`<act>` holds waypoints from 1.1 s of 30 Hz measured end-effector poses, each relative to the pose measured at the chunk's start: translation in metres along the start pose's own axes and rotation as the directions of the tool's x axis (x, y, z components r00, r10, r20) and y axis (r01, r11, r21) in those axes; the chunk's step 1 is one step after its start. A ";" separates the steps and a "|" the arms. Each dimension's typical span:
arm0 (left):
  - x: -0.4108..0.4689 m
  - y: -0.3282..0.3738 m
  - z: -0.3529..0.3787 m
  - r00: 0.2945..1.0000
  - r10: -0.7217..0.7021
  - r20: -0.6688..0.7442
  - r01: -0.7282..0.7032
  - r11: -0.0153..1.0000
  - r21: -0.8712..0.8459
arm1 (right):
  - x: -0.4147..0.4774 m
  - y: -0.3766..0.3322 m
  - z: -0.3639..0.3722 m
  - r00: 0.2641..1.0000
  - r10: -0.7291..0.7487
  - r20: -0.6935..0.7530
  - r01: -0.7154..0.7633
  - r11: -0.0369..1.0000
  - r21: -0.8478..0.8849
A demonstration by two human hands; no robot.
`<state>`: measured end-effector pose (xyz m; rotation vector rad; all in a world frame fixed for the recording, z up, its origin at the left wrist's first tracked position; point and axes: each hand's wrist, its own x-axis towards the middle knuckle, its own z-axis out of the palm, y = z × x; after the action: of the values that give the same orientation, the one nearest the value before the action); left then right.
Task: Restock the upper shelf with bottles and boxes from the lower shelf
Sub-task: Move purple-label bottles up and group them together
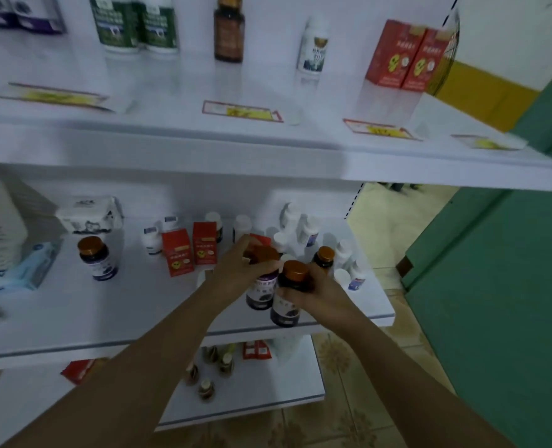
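Head view: on the lower shelf [106,318], a lone bottle [97,258] stands left of two red boxes [177,253]. The left hand [235,270] clasps a dark bottle [261,294] over its cap. Just beside it, a second dark bottle [286,307] sits gripped in the right hand [323,294]. Both seem just clear of the shelf; blur prevents certainty.

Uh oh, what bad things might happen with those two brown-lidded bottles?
The left hand grips the first bottle mostly by the lid, so it might slip. The right hand holds the second bottle right beside it, so they could clink. Lifting them might tip the little white bottles nearby.
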<state>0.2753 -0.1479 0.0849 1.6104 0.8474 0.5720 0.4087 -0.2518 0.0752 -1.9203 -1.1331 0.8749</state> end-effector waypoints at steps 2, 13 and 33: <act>-0.020 0.016 -0.005 1.000 -0.008 -0.020 0.007 0.998 -0.061 | -0.015 -0.020 -0.004 1.000 0.013 0.027 -0.015 0.999 0.052; -0.121 0.089 -0.045 0.988 0.126 -0.092 -0.146 0.953 -0.265 | -0.100 -0.123 -0.005 0.988 -0.152 0.026 0.145 0.971 0.191; -0.197 0.224 -0.191 0.834 0.306 -0.459 -0.363 0.931 -0.040 | -0.118 -0.323 0.015 0.840 -0.528 -0.123 0.539 0.837 0.090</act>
<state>0.0575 -0.1985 0.3598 1.5414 0.8396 1.2624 0.2185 -0.2433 0.3621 -1.4102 -1.4258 0.5201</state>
